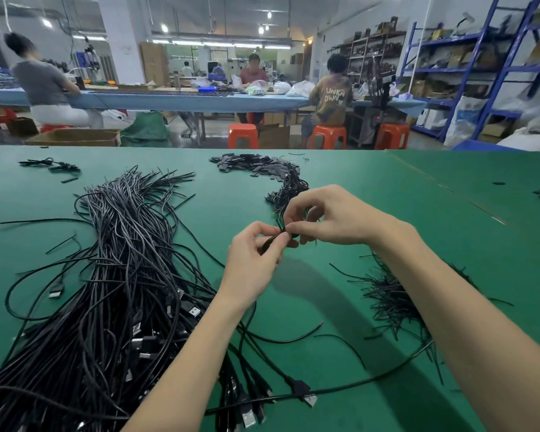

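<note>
Black thin cable end (268, 242) was pinched between left hand (256, 257) and right hand (334, 216); big heap of black USB cables (116, 275) lay unworked, so task judged early.

The person shows as a left hand (256, 260) and a right hand (331, 216), both bare, with slim fingers (296, 206). Each sits on a bare forearm, the left forearm (184, 353) and the right forearm (465, 307), running to the view's lower edge.

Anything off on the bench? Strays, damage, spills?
No damage or spill. One stray cable lies apart from the main bundle, passing under the right forearm. Left hand and right hand pinch a black wire.
</note>
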`<state>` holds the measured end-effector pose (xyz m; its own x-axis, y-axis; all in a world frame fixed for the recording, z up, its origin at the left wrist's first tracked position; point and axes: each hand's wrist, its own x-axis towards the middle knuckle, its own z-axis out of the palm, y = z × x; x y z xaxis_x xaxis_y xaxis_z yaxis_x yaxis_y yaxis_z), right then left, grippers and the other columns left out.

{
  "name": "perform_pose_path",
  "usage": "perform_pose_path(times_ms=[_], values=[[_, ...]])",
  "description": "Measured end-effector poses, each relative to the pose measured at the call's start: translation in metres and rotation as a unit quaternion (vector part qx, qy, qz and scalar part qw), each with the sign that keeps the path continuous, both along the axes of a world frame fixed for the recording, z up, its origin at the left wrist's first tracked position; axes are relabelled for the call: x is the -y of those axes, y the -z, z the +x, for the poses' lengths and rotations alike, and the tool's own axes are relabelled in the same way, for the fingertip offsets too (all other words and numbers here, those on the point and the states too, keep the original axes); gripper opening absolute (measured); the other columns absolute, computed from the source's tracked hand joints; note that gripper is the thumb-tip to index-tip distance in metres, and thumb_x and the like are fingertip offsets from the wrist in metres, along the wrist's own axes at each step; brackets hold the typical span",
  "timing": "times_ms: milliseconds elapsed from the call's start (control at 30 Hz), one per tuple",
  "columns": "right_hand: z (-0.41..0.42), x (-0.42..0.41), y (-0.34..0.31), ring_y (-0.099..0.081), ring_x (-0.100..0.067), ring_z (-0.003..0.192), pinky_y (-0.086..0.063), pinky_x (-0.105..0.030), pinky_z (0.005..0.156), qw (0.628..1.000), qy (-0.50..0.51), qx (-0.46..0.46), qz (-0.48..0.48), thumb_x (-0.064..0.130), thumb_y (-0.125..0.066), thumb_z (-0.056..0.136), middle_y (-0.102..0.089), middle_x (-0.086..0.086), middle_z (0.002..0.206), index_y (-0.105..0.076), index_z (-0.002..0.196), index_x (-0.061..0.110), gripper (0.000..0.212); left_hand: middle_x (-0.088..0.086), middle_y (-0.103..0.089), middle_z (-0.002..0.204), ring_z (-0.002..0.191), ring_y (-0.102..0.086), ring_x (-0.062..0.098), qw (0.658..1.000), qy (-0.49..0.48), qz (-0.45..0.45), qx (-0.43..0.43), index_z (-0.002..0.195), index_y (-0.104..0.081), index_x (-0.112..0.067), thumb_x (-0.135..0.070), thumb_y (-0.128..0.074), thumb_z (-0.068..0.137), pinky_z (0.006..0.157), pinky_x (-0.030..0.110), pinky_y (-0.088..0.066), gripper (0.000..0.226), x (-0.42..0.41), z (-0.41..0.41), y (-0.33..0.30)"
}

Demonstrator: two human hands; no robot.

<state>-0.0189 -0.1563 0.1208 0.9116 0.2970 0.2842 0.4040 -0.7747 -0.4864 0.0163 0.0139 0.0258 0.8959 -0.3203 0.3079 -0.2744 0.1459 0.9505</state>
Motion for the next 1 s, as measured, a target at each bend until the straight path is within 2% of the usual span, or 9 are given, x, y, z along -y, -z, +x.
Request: perform_pose_path(times_ms=[133, 267, 400, 600, 700, 767, 833, 900, 1000], values=[[-0.005, -0.005, -0.005, -0.070, -0.012, 0.068, -0.059, -0.032, 0.073, 0.999, 0.014, 0.001, -0.046, 0.009, -0.068, 0.092, -0.071, -0.004, 0.084, -0.074, 0.091, 0.011, 0.006, 0.000, -0.072, 0.067, 0.055, -0.045, 0.015, 0.999, -0.029, 0.001, 0.027, 0.084, -0.059, -0.012, -0.019, -0.072, 0.091, 0.056, 0.026, -0.038, 0.016, 0.000, -0.003, 0.001], [-0.012, -0.017, -0.003, -0.065, -0.005, 0.071, -0.051, -0.018, 0.070, 0.993, 0.069, 0.040, -0.088, 0.012, -0.070, 0.087, -0.075, 0.004, 0.082, -0.080, 0.090, 0.018, 0.012, 0.000, -0.071, 0.065, 0.052, -0.044, 0.014, 0.989, -0.112, 0.031, 0.091, 0.079, -0.063, -0.020, -0.022, -0.077, 0.087, 0.055, 0.024, -0.038, 0.016, -0.001, -0.006, 0.000], [-0.017, -0.031, 0.005, -0.065, -0.001, 0.066, -0.051, -0.014, 0.067, 0.990, 0.128, 0.046, -0.035, 0.023, -0.077, 0.085, -0.070, 0.011, 0.068, -0.081, 0.084, 0.020, 0.006, -0.019, -0.072, 0.075, 0.056, -0.061, 0.009, 0.968, -0.165, 0.073, 0.173, 0.080, -0.064, -0.023, -0.013, -0.072, 0.088, 0.053, 0.013, -0.042, 0.016, 0.001, -0.011, 0.001], [-0.017, -0.041, 0.018, -0.068, -0.009, 0.057, -0.056, -0.019, 0.063, 0.976, 0.183, 0.066, 0.093, 0.017, -0.077, 0.086, -0.071, 0.003, 0.058, -0.082, 0.078, 0.016, 0.009, -0.016, -0.067, 0.070, 0.054, -0.056, 0.007, 0.944, -0.205, 0.109, 0.234, 0.089, -0.063, -0.022, -0.013, -0.069, 0.090, 0.053, 0.011, -0.038, 0.011, -0.004, -0.008, 0.003], [-0.012, -0.042, 0.026, -0.065, -0.008, 0.060, -0.047, -0.009, 0.060, 0.977, 0.191, 0.074, 0.059, 0.019, -0.076, 0.088, -0.068, 0.008, 0.061, -0.080, 0.080, 0.015, 0.010, -0.017, -0.068, 0.075, 0.066, -0.063, 0.004, 0.943, -0.204, 0.125, 0.233, 0.091, -0.064, -0.020, -0.012, -0.068, 0.090, 0.061, 0.014, -0.046, 0.010, -0.004, -0.010, 0.002], [-0.011, -0.040, 0.031, -0.063, -0.009, 0.063, -0.042, -0.007, 0.062, 0.976, 0.195, 0.090, 0.047, 0.018, -0.074, 0.089, -0.066, 0.008, 0.066, -0.079, 0.082, 0.013, 0.010, -0.017, -0.070, 0.078, 0.073, -0.066, 0.001, 0.954, -0.183, 0.123, 0.203, 0.093, -0.065, -0.020, -0.009, -0.070, 0.087, 0.067, 0.011, -0.048, 0.013, -0.002, -0.010, -0.002], [-0.011, -0.037, 0.038, -0.061, -0.011, 0.065, -0.043, -0.014, 0.065, 0.970, 0.202, 0.121, 0.063, 0.016, -0.072, 0.090, -0.066, 0.006, 0.068, -0.077, 0.083, 0.011, 0.009, -0.014, -0.072, 0.081, 0.076, -0.068, 0.006, 0.977, -0.135, 0.099, 0.131, 0.097, -0.065, -0.020, -0.008, -0.070, 0.086, 0.074, 0.014, -0.052, 0.017, 0.003, -0.013, -0.006], [-0.012, -0.036, 0.046, -0.063, -0.013, 0.068, -0.048, -0.024, 0.070, 0.964, 0.201, 0.156, 0.076, 0.015, -0.071, 0.091, -0.070, 0.003, 0.074, -0.075, 0.085, 0.010, 0.008, -0.003, -0.075, 0.086, 0.084, -0.071, 0.017, 0.998, -0.060, -0.024, -0.019, 0.102, -0.066, -0.011, -0.004, -0.065, 0.091, 0.084, 0.029, -0.058, 0.013, 0.007, -0.012, -0.012], [-0.014, -0.036, 0.054, -0.066, -0.015, 0.072, -0.052, -0.025, 0.073, 0.953, 0.198, 0.205, 0.100, 0.014, -0.072, 0.091, -0.073, 0.001, 0.079, -0.074, 0.086, 0.010, 0.007, 0.015, -0.074, 0.094, 0.091, -0.071, 0.021, 0.951, 0.045, -0.214, -0.217, 0.107, -0.064, 0.005, -0.004, -0.057, 0.097, 0.089, 0.033, -0.058, 0.015, 0.007, -0.009, -0.020]])
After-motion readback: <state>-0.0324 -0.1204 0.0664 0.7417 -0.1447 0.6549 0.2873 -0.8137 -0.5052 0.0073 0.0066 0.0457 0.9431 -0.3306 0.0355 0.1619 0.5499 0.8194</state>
